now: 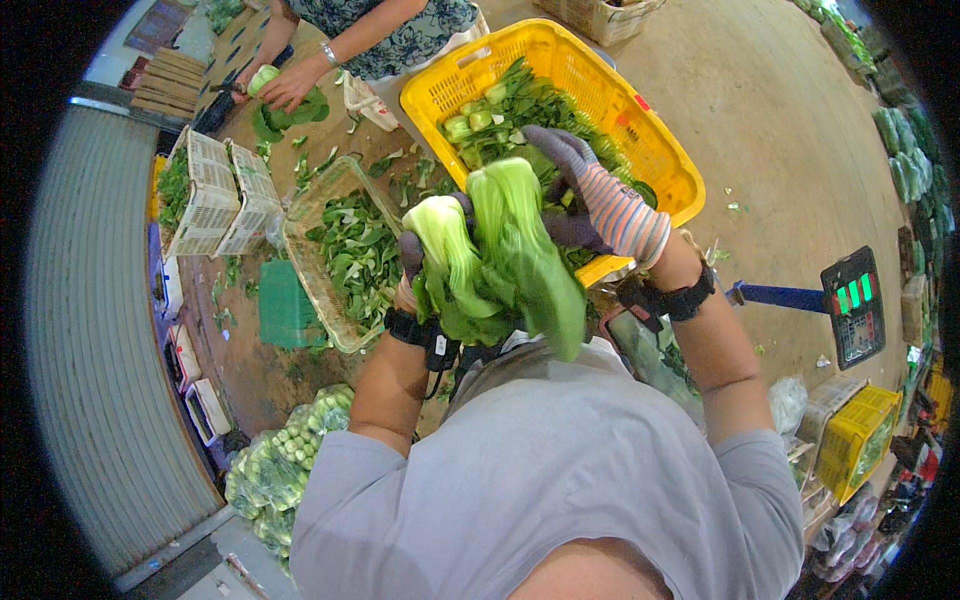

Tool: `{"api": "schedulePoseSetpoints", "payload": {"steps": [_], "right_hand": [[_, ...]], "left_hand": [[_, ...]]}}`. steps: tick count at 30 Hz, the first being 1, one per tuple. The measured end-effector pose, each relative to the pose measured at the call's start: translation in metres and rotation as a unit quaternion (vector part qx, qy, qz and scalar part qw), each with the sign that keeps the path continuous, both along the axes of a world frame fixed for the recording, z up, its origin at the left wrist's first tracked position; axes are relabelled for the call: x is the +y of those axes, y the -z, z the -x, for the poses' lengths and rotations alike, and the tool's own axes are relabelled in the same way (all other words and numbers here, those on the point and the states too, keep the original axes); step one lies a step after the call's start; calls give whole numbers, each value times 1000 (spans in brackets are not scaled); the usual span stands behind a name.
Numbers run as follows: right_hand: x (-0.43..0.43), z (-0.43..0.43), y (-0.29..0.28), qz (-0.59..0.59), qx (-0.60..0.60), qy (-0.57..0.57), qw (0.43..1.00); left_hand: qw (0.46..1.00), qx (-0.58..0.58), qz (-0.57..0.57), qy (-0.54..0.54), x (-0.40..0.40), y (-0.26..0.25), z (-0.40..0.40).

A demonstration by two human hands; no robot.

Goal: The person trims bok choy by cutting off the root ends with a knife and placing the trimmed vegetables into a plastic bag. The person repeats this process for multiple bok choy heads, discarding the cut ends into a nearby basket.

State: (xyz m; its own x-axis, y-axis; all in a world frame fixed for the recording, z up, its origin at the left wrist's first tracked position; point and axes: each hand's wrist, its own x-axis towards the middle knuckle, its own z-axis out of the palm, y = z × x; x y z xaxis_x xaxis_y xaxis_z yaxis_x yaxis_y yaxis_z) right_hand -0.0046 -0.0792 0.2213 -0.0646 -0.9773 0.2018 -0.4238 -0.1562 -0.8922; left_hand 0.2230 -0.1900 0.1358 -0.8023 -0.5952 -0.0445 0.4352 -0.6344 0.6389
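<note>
Both my hands wear knitted gloves with dark coated palms. My left hand [414, 251] is shut around the pale base of a bok choy head [442, 244], its leaves pointing down toward me. Directly right of it, touching, is a second, larger bok choy head [514, 225], blurred at the leaves. My right hand [581, 184] is beside that head, over the yellow plastic crate [679, 169], fingers curved and apart; whether it touches the head I cannot tell. More bok choy [517, 120] lies in the crate.
A person's hands [289, 86] hold a bok choy at the upper left. A clear crate [300, 262] of loose leaves, a green box [285, 304], white crates [214, 195] and bagged bok choy [289, 450] are on the left. A scale display [855, 307] is on the right.
</note>
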Motion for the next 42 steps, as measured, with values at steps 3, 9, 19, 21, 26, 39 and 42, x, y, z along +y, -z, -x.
{"api": "schedulePoseSetpoints", "payload": {"steps": [3, 9, 19, 21, 26, 39, 42], "right_hand": [[-9, 8, -3, 42, 209, -113, 970], [-30, -6, 0, 48, 172, -135, 975], [-117, -36, 61, -95, -25, -70, 993], [-156, -54, 56, -231, -175, -2, 957], [-243, -113, 33, -82, 289, -188, 935], [45, -84, 72, -58, -251, 114, 960], [115, -47, 76, -98, -372, 153, 910]], "left_hand": [[996, -16, 15, 86, -16, 12, -7], [996, 10, -73, 44, -7, 7, -24], [989, 0, -95, -114, -20, 66, -81], [984, 7, -114, -134, -16, 70, -103], [977, 5, -119, -175, -3, 64, -137], [969, -168, 4, 180, 28, -20, 17], [951, -132, -114, 256, 65, -16, 88]]}}
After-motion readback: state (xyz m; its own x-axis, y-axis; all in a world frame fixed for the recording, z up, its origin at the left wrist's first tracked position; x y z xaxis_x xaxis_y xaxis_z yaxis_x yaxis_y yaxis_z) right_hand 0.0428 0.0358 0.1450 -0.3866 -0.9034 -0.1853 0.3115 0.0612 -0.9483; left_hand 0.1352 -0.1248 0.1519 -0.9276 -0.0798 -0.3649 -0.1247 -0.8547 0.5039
